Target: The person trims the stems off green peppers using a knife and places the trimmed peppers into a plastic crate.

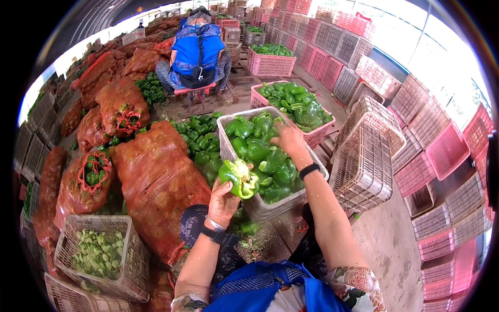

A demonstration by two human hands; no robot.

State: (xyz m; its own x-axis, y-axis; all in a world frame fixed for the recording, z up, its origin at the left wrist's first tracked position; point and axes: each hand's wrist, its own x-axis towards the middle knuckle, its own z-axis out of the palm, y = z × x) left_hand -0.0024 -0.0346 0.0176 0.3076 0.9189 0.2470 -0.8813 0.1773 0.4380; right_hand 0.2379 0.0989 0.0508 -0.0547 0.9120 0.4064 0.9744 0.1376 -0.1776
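In front of me my left hand (224,202) grips a green bell pepper (243,183). The pepper is cut open, and its pale, seedy inside shows. My right hand (289,139) is over the far right part of a grey plastic crate (283,207), at the whole green peppers (258,151) heaped in it. Its fingertips are blurred, so whether they hold one cannot be seen. A dark band circles each wrist.
Orange mesh sacks (156,177) lie to my left, beside loose peppers (204,143). A crate of pale cores (99,255) stands lower left. Pink pepper crates (317,136) and stacked crates (364,161) are to the right. Another person (197,52) sits ahead on a low stool.
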